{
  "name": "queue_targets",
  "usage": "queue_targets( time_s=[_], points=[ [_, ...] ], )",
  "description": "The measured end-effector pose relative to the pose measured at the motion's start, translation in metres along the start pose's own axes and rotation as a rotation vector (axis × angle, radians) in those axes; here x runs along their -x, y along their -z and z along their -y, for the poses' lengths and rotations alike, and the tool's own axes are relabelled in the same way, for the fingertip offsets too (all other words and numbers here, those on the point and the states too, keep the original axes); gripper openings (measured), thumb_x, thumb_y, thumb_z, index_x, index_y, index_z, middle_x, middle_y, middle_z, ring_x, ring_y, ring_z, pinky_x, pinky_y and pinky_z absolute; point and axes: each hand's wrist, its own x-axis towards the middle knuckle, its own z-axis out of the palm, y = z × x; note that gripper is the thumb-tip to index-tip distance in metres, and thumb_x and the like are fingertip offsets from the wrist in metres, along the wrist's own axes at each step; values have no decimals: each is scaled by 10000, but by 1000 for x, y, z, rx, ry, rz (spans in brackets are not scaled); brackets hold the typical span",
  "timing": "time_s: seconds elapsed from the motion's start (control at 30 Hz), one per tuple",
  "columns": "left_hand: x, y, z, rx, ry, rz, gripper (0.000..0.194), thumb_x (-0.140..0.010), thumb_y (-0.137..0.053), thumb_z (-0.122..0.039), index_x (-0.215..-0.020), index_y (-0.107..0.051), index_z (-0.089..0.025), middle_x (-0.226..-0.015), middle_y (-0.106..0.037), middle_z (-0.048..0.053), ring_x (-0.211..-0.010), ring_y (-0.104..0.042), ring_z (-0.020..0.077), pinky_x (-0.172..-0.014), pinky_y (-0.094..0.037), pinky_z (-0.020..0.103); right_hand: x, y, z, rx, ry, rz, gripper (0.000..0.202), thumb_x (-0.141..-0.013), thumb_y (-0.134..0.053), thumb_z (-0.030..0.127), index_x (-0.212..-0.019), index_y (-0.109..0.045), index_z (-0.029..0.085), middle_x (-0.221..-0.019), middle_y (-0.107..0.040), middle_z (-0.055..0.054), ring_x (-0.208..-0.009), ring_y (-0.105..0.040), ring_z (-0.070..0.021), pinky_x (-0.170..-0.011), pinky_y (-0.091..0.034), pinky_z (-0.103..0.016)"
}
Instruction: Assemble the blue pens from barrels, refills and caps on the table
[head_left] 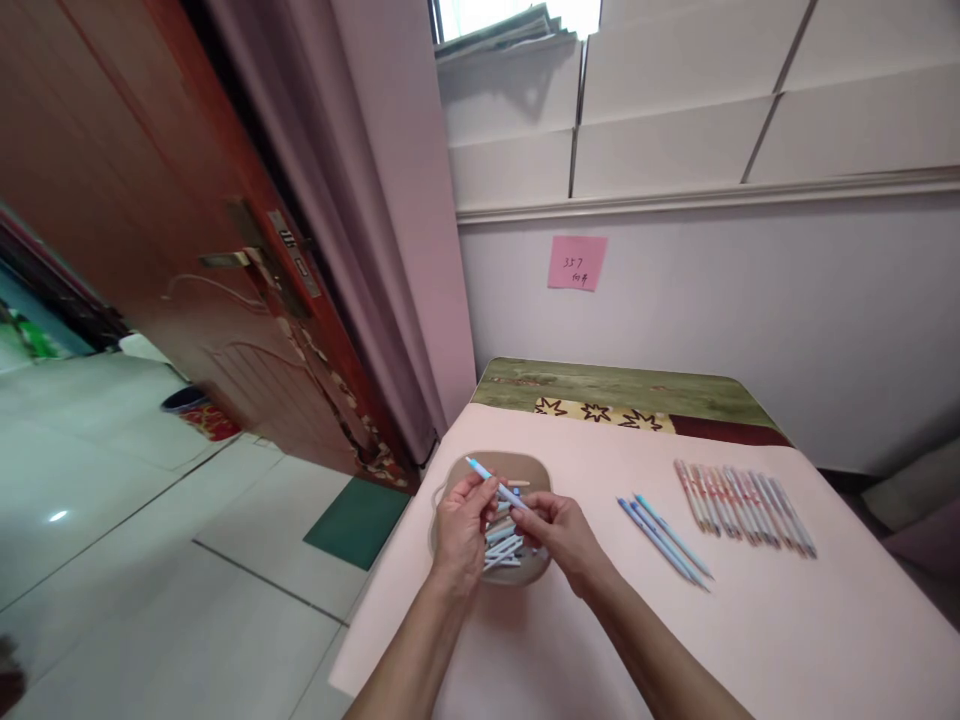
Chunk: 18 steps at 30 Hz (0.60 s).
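A light blue pen [495, 486] is held slantwise between my two hands, above a beige basket [534, 466]. The fingers of my left hand [461, 522] pinch its upper part. My right hand [559, 530] grips the lower end, with the thumb and fingertips closed on it. Inside the basket lie several loose pens [504, 550], mostly pale blue and white; my hands cover part of them. To the right of the basket, several blue pens [664, 540] rest side by side on the pink tabletop [592, 640].
A row of pens [742, 505] with reddish patterns lies farther right. Behind the table is a wall with a pink note [577, 263]. On the left stand a brown door [225, 300] and a purple curtain [375, 200]. A green mat [356, 522] lies on the tiled floor.
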Motion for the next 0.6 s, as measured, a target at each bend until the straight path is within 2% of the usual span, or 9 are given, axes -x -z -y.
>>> queue_targets(
  time_s=[0.03, 0.1, 0.23, 0.3, 0.4, 0.43, 0.5, 0.57, 0.6],
  points=[
    [-2, 1, 0, 18, -5, -6, 334, -610, -821, -223, -867, -665, -79, -717, -696, 48, -455, -420, 12, -406, -326, 109, -1, -3, 0, 49, 37, -44, 424, -591, -814, 497, -799, -695, 146, -610, -628, 6, -530, -506, -103, -520, -374, -223],
    [-4, 4, -2, 67, -3, -5, 329, -602, -826, -210, -862, -668, -86, -765, -706, 58, -483, -454, 15, -438, -367, 106, -3, -6, 2, 121, 18, -96, 454, -636, -757, 553, -844, -689, 156, -594, -633, 1, -505, -517, -120, -483, -359, -229],
    [-8, 10, -5, 107, 0, 7, 313, -598, -829, -183, -853, -669, -101, -799, -708, 53, -485, -464, 10, -467, -408, 107, -7, -7, 3, 118, -125, -59, 581, -775, -499, 698, -731, -653, 139, -441, -519, 24, -369, -390, -87, -403, -240, -220],
    [-9, 12, -6, 114, -4, -3, 308, -591, -835, -181, -839, -671, -100, -782, -704, 48, -483, -466, 10, -462, -410, 105, -8, -7, 4, 77, -70, -59, 507, -702, -631, 654, -682, -614, 148, -466, -515, 38, -400, -390, -74, -423, -268, -212],
    [-10, 14, -5, 130, -6, -24, 317, -575, -844, -186, -829, -676, -97, -781, -706, 52, -487, -478, 13, -458, -412, 104, -9, -9, 4, 33, 30, -104, 477, -536, -833, 497, -784, -583, 175, -599, -583, 46, -506, -482, -88, -482, -351, -200],
    [-10, 15, -5, 131, -3, -29, 322, -571, -847, -187, -829, -677, -96, -791, -710, 57, -487, -481, 13, -458, -415, 106, -9, -10, 3, 33, 15, -104, 490, -550, -824, 504, -830, -583, 182, -614, -588, 47, -505, -488, -90, -470, -347, -197],
    [-10, 15, -3, 130, 3, -34, 332, -565, -850, -188, -832, -677, -95, -808, -715, 64, -490, -488, 14, -466, -424, 109, -11, -10, 1, 48, -67, -79, 476, -676, -693, 605, -847, -600, 171, -550, -552, 50, -425, -429, -79, -408, -282, -196],
    [-10, 15, -2, 123, 5, -32, 334, -565, -851, -187, -835, -677, -94, -815, -716, 64, -497, -495, 16, -480, -436, 114, -12, -10, -3, 53, -112, -57, 511, -759, -557, 659, -763, -614, 151, -475, -495, 51, -367, -352, -66, -381, -229, -204],
    [-10, 15, -2, 118, 5, -29, 331, -569, -849, -189, -835, -678, -93, -811, -714, 62, -498, -496, 16, -481, -436, 115, -13, -9, -4, 51, -96, -60, 504, -756, -564, 649, -717, -611, 149, -463, -486, 49, -368, -348, -65, -386, -236, -206]
  ],
)
